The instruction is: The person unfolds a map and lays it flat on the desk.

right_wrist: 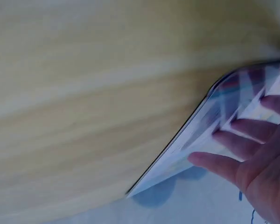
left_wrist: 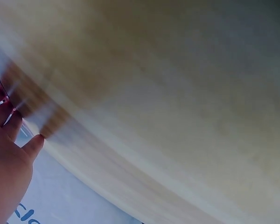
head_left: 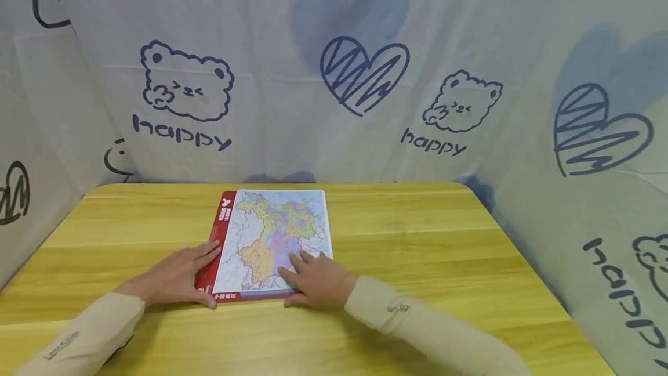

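A flat rectangular map board (head_left: pixel 276 237) with a red strip down its left side lies on the wooden table, its coloured regions facing up. Along that red strip, my left hand (head_left: pixel 180 274) rests with fingers extended on the edge and the thumb at the near left corner. In the left wrist view, the left hand (left_wrist: pixel 11 154) shows at the far left, touching the board's edge. My right hand (head_left: pixel 319 280) lies on the near right part of the map, fingers spread. The right wrist view shows the right hand (right_wrist: pixel 252 154) over the board's glossy surface (right_wrist: pixel 186 144).
The yellow wood-grain table (head_left: pixel 417 271) extends around the board, with rounded far corners. A white cloth (head_left: pixel 276 74) printed with hearts, bears and "happy" hangs behind the table and along both sides.
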The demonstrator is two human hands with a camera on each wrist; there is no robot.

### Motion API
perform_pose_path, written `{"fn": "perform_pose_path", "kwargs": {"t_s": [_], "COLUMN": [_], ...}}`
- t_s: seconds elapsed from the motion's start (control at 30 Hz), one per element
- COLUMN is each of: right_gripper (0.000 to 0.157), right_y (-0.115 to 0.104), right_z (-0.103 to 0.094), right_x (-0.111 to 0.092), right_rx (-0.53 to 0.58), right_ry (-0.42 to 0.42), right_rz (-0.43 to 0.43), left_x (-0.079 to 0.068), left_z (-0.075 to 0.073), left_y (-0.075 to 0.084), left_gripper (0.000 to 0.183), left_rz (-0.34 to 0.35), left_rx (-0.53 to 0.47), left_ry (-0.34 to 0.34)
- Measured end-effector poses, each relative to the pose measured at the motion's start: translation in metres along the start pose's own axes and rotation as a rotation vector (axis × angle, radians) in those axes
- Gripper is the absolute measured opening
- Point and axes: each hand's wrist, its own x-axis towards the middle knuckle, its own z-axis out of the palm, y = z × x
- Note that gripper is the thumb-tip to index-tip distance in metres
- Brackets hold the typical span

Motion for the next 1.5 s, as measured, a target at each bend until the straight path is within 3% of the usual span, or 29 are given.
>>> {"fn": "perform_pose_path", "kwargs": {"t_s": [0.2,0.47,0.7,1.27,1.5], "right_gripper": [0.06,0.057,0.054,0.047,0.033], "right_y": [0.006,0.007,0.012,0.019,0.017], "right_z": [0.001,0.002,0.0,-0.005,-0.006], "right_x": [-0.002,-0.004,-0.005,-0.01,-0.012], "right_rx": [-0.023,-0.094,-0.123,-0.178,-0.308], "right_ry": [-0.003,0.064,0.126,0.189,0.307], "right_rz": [-0.041,-0.075,-0.107,-0.133,-0.199], "left_x": [0.0,0.0,0.001,0.0,-0.001], "left_z": [0.003,0.0,0.0,0.004,0.004], "left_y": [-0.002,0.002,0.001,-0.007,-0.006], "left_gripper": [0.108,0.109,0.109,0.112,0.109], "left_rz": [0.007,-0.02,0.004,0.051,0.025], "left_rx": [0.01,-0.032,-0.008,-0.011,-0.018], "left_ry": [0.021,-0.019,-0.01,0.026,0.014]}}
